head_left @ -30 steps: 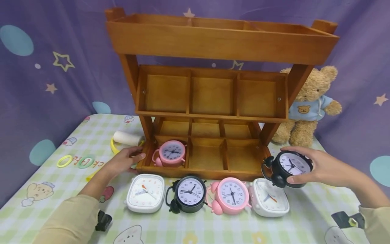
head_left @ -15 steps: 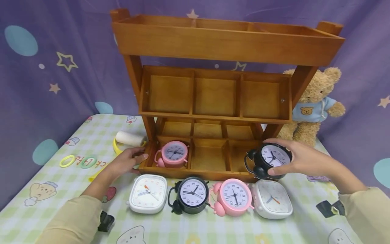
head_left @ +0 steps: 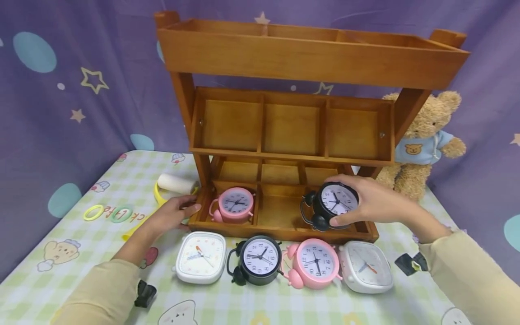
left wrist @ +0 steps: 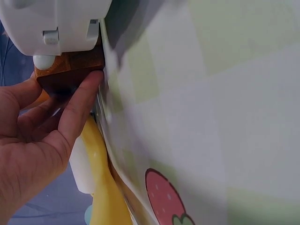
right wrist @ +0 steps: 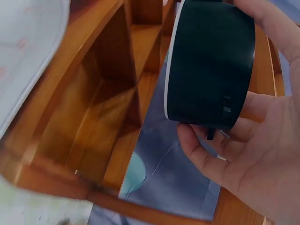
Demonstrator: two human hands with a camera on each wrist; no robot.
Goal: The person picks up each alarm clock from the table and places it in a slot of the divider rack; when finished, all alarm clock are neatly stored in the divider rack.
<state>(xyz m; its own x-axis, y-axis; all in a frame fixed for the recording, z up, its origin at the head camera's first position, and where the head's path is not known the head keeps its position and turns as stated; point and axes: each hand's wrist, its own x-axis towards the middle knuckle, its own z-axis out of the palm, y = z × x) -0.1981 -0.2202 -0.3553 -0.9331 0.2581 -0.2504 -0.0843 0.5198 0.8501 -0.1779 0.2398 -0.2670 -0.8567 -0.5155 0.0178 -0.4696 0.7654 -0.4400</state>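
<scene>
Black, pink, white clocks (head_left: 339, 200), two each

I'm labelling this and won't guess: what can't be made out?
Head view: floor of the top tray, hidden by its front board.
Head view: part of the teddy bear, behind the shelf post.
Right wrist view: front of the held black clock, turned away.
Left wrist view: part of the white clock, cut off by the top edge.

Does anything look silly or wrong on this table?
Yes, four clocks look turned sideways: the shelved pink clock, the held black clock in the right hand, the front black clock and the front pink clock. Their bells point left in the head view, not up. I see nothing spilled or broken.
</scene>
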